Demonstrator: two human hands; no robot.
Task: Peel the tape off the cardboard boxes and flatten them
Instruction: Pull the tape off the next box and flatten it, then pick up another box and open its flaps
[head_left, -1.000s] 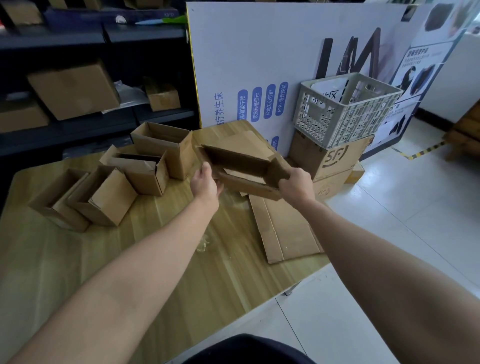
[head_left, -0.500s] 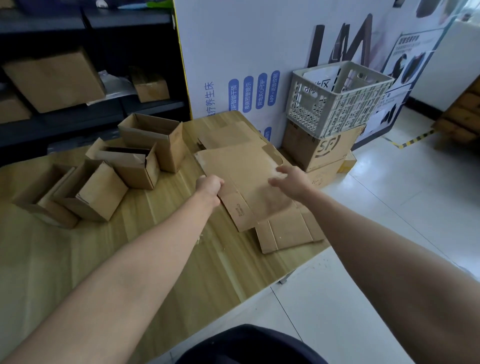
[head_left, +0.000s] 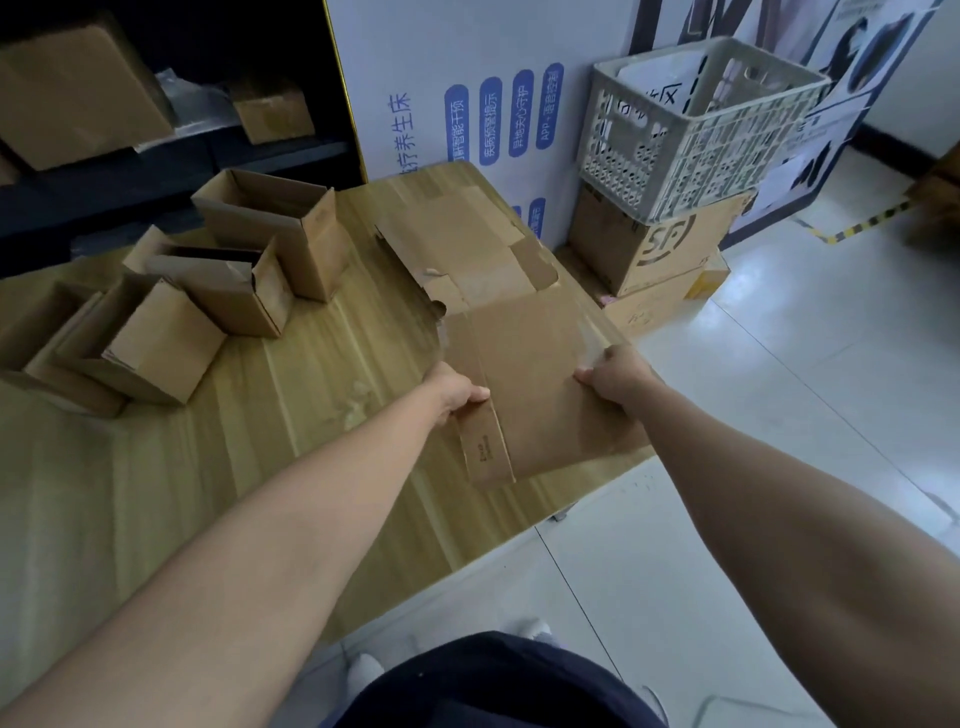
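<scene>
A flattened brown cardboard box (head_left: 540, 374) lies on the right part of the wooden table (head_left: 291, 415), on top of another flattened box (head_left: 467, 244) further back. My left hand (head_left: 452, 389) grips its left edge, thumb on top. My right hand (head_left: 618, 376) holds its right edge with curled fingers. Several open, unflattened small cardboard boxes (head_left: 270, 228) stand in a cluster at the table's back left. A crumpled bit of clear tape (head_left: 353, 402) lies on the wood just left of my left hand.
A grey plastic crate (head_left: 696, 130) sits on stacked SF cardboard boxes (head_left: 660, 244) on the floor right of the table. A white printed board (head_left: 467, 78) leans behind. Dark shelves (head_left: 171, 156) with more boxes are at the back left. White floor tiles (head_left: 779, 389) lie to the right.
The box I held up open a second ago has been pressed flat onto the stack. Both hands have since moved nearer, gripping its left and right edges.
</scene>
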